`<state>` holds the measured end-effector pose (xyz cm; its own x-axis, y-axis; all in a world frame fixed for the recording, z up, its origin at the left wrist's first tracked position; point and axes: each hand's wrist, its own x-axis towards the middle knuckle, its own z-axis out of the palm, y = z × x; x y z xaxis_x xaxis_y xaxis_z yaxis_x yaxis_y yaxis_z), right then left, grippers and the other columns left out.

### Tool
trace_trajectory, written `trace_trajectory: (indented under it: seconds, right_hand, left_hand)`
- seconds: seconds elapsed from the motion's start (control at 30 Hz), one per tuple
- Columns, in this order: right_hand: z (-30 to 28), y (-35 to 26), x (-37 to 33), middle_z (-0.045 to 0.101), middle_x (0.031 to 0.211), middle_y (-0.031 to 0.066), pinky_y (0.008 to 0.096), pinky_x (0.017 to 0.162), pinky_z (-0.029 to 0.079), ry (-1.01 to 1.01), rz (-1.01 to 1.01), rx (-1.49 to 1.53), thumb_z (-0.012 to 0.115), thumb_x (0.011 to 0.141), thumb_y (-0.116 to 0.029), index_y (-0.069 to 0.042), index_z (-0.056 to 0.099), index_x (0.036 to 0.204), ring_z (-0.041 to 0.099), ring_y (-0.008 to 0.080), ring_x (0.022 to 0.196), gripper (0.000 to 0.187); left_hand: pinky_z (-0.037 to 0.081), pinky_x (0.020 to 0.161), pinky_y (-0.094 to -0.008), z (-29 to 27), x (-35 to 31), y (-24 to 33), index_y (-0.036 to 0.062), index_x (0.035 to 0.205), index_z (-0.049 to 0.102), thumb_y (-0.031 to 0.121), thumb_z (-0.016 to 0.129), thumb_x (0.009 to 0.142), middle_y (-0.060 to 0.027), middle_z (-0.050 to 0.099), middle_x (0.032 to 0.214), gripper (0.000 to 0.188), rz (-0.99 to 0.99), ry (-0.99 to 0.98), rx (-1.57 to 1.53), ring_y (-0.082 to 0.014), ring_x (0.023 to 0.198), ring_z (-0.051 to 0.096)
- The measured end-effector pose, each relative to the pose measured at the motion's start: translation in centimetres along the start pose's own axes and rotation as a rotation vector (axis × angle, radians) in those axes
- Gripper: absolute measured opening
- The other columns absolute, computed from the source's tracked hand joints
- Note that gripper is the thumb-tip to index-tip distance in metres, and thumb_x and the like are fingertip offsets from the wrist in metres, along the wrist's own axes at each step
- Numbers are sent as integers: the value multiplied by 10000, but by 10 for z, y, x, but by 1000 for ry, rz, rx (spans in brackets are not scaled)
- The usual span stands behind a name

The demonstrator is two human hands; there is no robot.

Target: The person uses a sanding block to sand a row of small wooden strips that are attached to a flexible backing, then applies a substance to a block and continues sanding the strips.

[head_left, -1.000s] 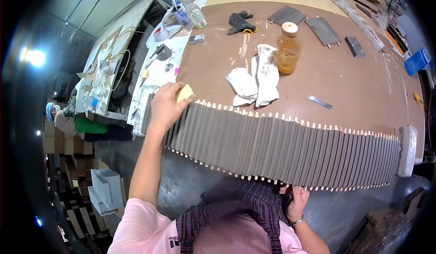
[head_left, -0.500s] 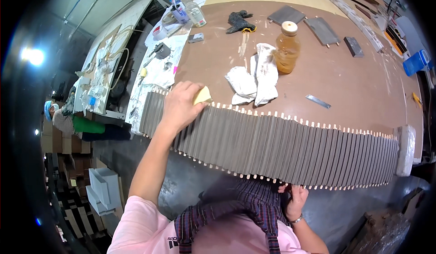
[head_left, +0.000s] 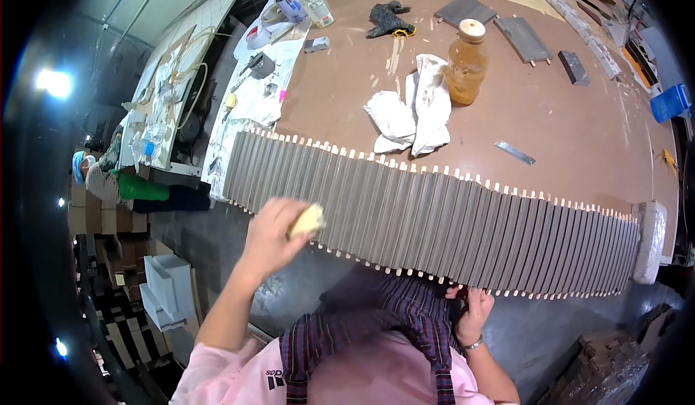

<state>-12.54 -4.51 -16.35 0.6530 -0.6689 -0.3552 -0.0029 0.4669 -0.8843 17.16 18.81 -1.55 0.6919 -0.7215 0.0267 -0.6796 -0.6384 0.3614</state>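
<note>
A long row of dark grey-brown wooden slats (head_left: 405, 209) with pale pegs at both ends lies side by side along the near edge of the table. My left hand (head_left: 271, 237) grips a pale yellow sponge (head_left: 307, 221) over the near ends of the slats at the left; slight blur hides whether it touches them. My right hand (head_left: 474, 315) is at the near edge of the row, right of the middle. Its fingers are curled close to the peg ends, and whatever they hold is hidden.
Beyond the slats are white cloths (head_left: 413, 115), an amber bottle (head_left: 468, 65), a metal strip (head_left: 515, 152) and a dark glove (head_left: 389, 20). Dark panels (head_left: 523, 39) and a block (head_left: 573, 68) lie farther right. A wrapped block (head_left: 650, 242) borders the row's right end. A person (head_left: 137, 188) is at far left.
My left hand has drawn the sponge from the far ends of the slats toward me, to their near ends. My right hand stays at about the same place.
</note>
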Motion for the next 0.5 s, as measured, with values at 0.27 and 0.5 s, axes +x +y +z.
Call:
trace_trajectory:
  seconds: [0.27, 0.5]
  right_hand:
    - [-4, 3, 0, 708, 826, 196, 357, 686, 562, -13, 3, -5, 610, 1010, -380, 96, 644, 942, 689, 248, 716, 482]
    - [-4, -1, 0, 707, 825, 201, 355, 683, 562, 8, 12, -55, 605, 1009, -373, 94, 644, 936, 686, 246, 710, 475]
  left_hand:
    - [553, 812, -418, -12, -24, 5, 61, 1090, 701, 114, 837, 665, -106, 700, 1042, 449, -92, 23, -3, -319, 956, 666]
    - [550, 812, -383, -18, -46, 7, 39, 1019, 722, 47, 830, 637, -128, 703, 959, 397, -93, -85, -46, -324, 890, 675]
